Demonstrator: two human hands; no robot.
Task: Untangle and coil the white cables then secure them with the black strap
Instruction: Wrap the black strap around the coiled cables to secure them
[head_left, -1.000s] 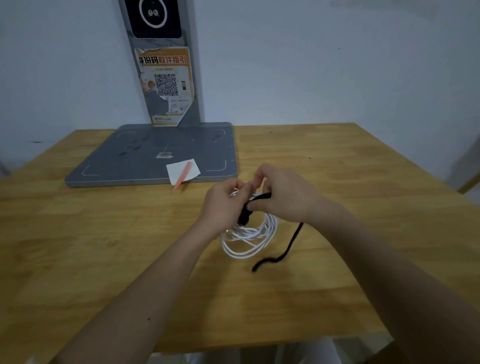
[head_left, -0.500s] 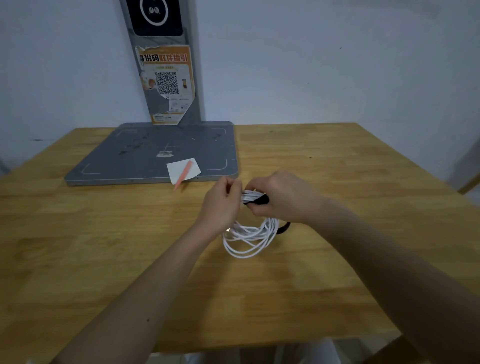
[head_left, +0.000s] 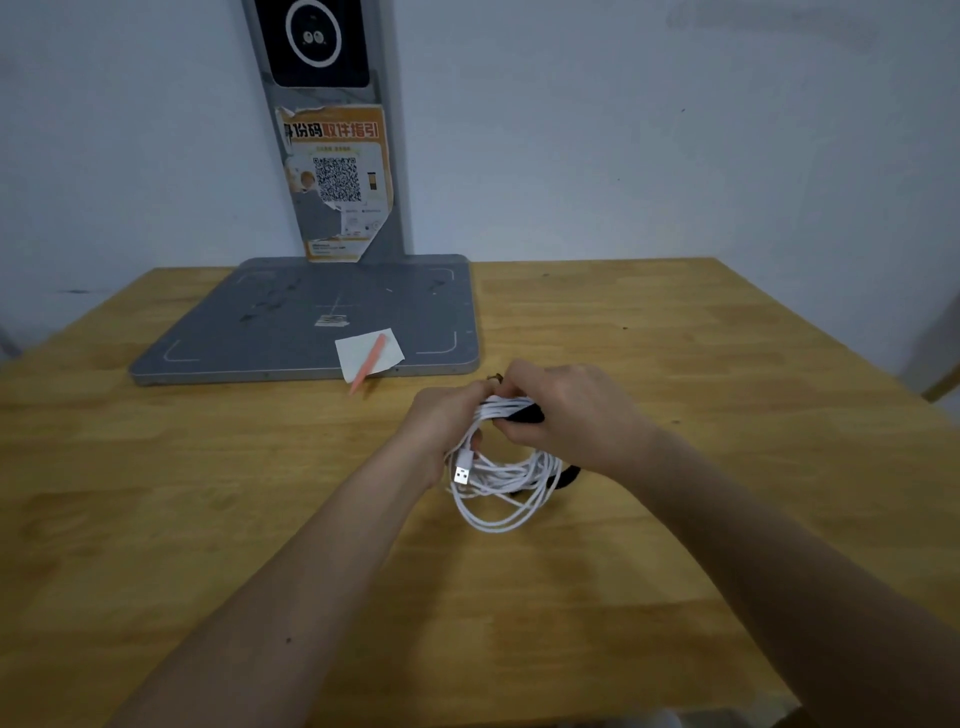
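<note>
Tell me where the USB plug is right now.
In the head view, the USB plug hangs at the left edge of the white cables, just below the left hand.

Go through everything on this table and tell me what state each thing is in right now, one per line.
white cables: coiled into a loop, gathered at the top, held by both hands.
black strap: wrapped over the gathered top of the coil, tail trailing behind it; fastening hidden.
USB plug: loose, hanging at the coil's left.
left hand: grips the coil's top.
right hand: pinches the strap against the cables.
paper slip: lying flat on the grey base.
</note>
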